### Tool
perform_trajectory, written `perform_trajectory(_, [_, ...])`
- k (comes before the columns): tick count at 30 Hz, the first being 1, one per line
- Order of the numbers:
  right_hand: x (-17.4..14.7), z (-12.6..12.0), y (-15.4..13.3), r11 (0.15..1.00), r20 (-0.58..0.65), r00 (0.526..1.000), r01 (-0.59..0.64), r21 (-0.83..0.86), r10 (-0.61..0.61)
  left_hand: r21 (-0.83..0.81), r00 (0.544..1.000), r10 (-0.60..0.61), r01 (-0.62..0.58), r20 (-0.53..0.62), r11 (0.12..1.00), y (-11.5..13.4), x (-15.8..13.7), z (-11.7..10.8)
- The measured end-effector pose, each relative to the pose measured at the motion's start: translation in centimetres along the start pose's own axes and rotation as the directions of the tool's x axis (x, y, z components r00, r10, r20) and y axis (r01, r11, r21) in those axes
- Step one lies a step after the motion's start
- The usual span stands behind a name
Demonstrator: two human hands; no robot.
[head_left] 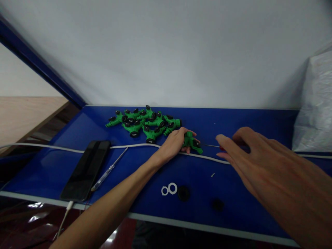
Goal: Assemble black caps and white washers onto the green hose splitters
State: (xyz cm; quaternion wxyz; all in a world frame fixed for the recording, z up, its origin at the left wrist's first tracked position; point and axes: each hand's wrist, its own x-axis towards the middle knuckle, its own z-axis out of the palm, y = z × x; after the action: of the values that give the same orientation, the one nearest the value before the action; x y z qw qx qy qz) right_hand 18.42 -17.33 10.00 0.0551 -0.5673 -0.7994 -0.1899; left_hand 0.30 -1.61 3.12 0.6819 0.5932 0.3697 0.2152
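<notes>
Two hands work in my view: the left hand (174, 140) has its fingers wrapped round a green plastic branched connector (188, 139), close by the white cable (204, 157) on the blue tabletop (233, 121); the right hand (255, 155) pinches a slim metal-shafted tool (212, 145) by its red handle (221, 148). I'd brace the connector firmly and keep the shaft straight to its black fitting (196, 143); whether the tip is seated, I cannot tell. I'd avoid brushing the small pale screw (212, 175).

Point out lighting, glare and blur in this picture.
Head view: dim overall, with glare streaks on the floor; head view: soft shadow on the wall beside the plastic bag; head view: the right hand looms large and slightly soft, and the dark round pieces lose detail.
</notes>
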Motion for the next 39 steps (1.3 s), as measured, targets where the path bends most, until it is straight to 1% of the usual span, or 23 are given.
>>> perform_trajectory(2, [0.0,-0.1,-0.2,0.997,0.031,0.997,0.067,-0.031,-0.066,0.019,1.000,0.014,-0.014,-0.011,1.000,0.0,-0.1,0.0])
perform_trajectory(4, [0.4,-0.4,-0.8,0.995,0.036,0.995,0.090,-0.047,-0.089,0.053,0.999,0.032,-0.031,-0.023,0.998,0.1,-0.1,-0.1])
perform_trajectory(6, [1.2,-0.8,-1.5,0.996,-0.003,0.998,0.062,-0.058,-0.062,0.060,0.999,0.041,-0.040,-0.016,0.997,0.1,-0.2,-0.1])
perform_trajectory(9, [2.0,-1.2,-2.3,0.993,-0.026,0.999,0.020,-0.112,-0.023,0.023,1.000,0.030,-0.030,0.004,0.999,0.0,-0.1,0.0])
perform_trajectory(13, [2.0,-1.1,-2.2,0.986,0.026,1.000,0.006,-0.168,-0.002,0.030,1.000,0.025,-0.025,-0.002,0.999,0.2,-0.3,0.1])
perform_trajectory(14, [1.8,-1.0,-2.1,0.987,0.045,0.999,0.012,-0.161,-0.005,0.044,0.999,0.033,-0.032,-0.003,0.999,0.3,-0.3,0.1])
perform_trajectory(17, [1.7,-0.9,-2.0,0.995,0.046,0.999,0.004,-0.102,0.001,0.083,0.998,0.060,-0.059,-0.003,0.995,0.5,-0.5,0.1])
perform_trajectory(20, [2.2,-0.9,-2.2,0.998,0.008,1.000,-0.024,-0.059,0.025,0.087,0.998,0.067,-0.067,-0.003,0.994,0.5,-0.5,0.0])
perform_trajectory(23, [2.9,-1.0,-2.3,0.995,-0.031,0.999,-0.027,-0.101,0.024,0.074,0.998,0.068,-0.068,0.004,0.995,0.2,-0.3,-0.1])
perform_trajectory(26, [2.7,-0.9,-2.1,0.989,0.000,1.000,-0.005,-0.149,0.005,0.053,0.998,0.060,-0.061,0.012,0.997,0.0,-0.1,-0.1])
perform_trajectory(29, [1.8,-0.8,-2.0,0.993,0.047,0.999,0.027,-0.118,-0.021,0.063,0.998,0.055,-0.055,0.005,0.996,0.0,-0.1,0.0])
perform_trajectory(32, [1.4,-0.6,-2.1,0.997,0.056,0.998,0.007,-0.072,-0.003,0.100,0.998,0.069,-0.068,-0.005,0.993,0.3,-0.3,0.0])
perform_trajectory(36, [2.2,-0.8,-2.1,0.998,0.019,1.000,-0.015,-0.056,0.016,0.088,0.998,0.060,-0.060,-0.002,0.994,0.3,-0.2,0.0])
perform_trajectory(39, [3.1,-1.1,-2.0,0.994,-0.015,1.000,-0.015,-0.109,0.014,0.052,0.998,0.055,-0.056,0.016,0.997,-0.1,0.2,0.0])
